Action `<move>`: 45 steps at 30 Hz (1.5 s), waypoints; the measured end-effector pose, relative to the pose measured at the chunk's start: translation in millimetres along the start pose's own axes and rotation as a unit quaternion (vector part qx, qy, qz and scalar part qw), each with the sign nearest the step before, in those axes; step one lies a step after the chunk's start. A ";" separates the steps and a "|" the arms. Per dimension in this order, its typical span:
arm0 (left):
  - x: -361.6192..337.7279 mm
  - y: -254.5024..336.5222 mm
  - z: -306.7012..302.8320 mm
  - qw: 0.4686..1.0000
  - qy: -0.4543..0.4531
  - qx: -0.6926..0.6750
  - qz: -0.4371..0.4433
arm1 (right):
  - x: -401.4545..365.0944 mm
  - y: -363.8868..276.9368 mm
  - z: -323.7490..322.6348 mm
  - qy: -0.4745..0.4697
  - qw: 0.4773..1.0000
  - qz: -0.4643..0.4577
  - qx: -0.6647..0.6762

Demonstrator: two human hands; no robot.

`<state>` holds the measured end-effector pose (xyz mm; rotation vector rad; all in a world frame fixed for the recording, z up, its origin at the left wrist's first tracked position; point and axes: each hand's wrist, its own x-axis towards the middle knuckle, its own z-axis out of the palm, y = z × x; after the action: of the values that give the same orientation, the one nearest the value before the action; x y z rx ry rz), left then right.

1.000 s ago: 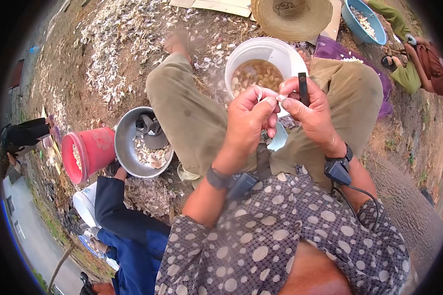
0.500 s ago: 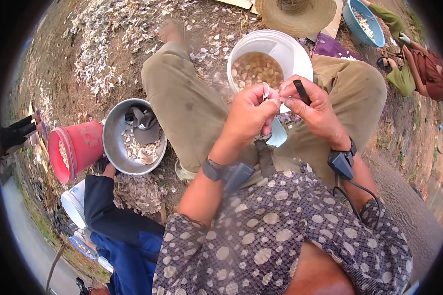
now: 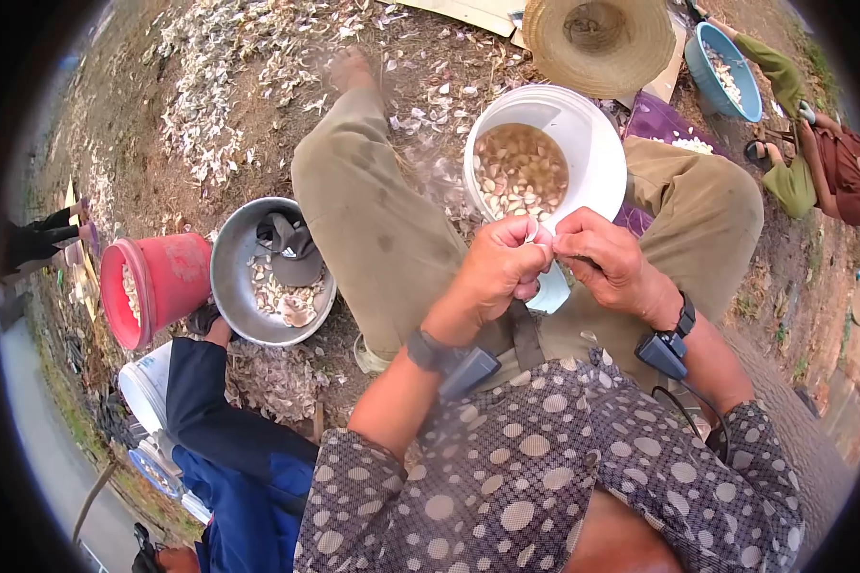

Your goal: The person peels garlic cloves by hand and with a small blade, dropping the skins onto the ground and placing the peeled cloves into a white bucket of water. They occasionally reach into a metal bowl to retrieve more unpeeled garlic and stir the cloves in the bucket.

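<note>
My left hand is closed in a pinch on a small pale garlic clove, held just in front of the white bucket's near rim. My right hand is closed too, its fingertips meeting the left ones at the clove; what it grips is too small to make out. Beyond both hands, the white bucket tilts toward me with cloves in brownish water. A pale blue object lies below the hands, between my legs.
A straw hat sits past the bucket. On the left are a metal basin with cloves and a cap, a red bucket and a person in blue. A blue basin and another person are at upper right.
The view has shifted, so the surroundings sit lower and further right. The dark strip seen at my right hand earlier no longer shows. My hands stay together at the clove.
</note>
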<state>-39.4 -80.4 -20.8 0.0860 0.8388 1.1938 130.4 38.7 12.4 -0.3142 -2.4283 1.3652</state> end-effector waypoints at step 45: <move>18.1 -9.1 10.5 0.981 0.014 -0.046 0.188 | 12.4 7.3 9.6 0.213 0.835 0.339 0.378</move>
<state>-23.9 -65.0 -27.3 0.1580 0.8127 1.5913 115.4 39.3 3.8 -1.1729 -1.2787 2.1145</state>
